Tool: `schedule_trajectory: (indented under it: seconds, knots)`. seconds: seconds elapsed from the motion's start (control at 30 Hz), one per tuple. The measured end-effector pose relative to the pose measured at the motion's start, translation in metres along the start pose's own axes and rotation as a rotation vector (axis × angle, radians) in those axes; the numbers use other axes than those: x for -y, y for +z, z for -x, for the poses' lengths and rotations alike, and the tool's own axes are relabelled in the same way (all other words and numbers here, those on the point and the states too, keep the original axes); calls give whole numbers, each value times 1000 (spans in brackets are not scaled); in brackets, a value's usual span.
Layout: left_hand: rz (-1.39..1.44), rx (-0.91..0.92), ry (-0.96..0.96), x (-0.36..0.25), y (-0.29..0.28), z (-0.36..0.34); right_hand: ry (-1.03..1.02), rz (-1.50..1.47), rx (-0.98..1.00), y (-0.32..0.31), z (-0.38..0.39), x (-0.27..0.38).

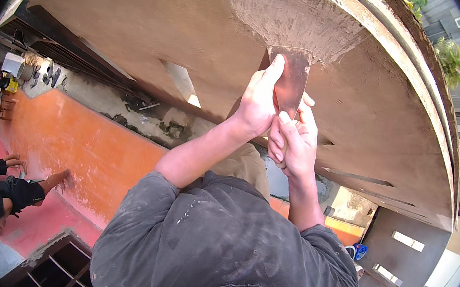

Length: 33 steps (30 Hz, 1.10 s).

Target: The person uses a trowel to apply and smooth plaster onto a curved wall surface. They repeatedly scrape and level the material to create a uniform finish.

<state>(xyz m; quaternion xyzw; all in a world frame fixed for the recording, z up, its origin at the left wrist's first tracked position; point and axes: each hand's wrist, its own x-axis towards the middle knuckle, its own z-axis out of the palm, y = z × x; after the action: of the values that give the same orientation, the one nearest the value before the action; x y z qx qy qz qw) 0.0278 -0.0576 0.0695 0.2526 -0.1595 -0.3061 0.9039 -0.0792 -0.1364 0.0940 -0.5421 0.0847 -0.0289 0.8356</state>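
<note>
Both my hands are on a scraper [294, 80] with a broad, dark, stained metal blade, held up against the brown wall [159, 16]. My right hand [298, 143] is closed round its lower, narrow end, thumb laid along it. With its thumb pressed flat on the blade's face, my left hand [257, 101] grips the blade's left side; its other fingers are mostly hidden behind. The blade's wide edge meets the lower border of a rough, greyish scraped patch [295, 15], which runs up to the wall's top edge.
Narrow slots [183, 84] pierce the brown wall. Behind me at the left runs a low orange wall [83, 138]. Beyond it, people [14, 195] in dark clothes are on a pink floor. Several sandals [50, 75] lie at the far left. A dark grid [66, 264] is at the lower left.
</note>
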Motion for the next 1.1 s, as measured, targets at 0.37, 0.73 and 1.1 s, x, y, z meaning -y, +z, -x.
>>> schedule_trajectory:
  seconds: [0.37,0.73,1.1]
  knots:
    - [-63,-69,25,-29,7,-8,-92,59,23,17,-21,3]
    - [-14,-101,-74,-19,14,4,-105,-29,-65,25,2,-8]
    - [-25,-65,-43,-27,14,0,-88,-10,-51,32,-2,-4]
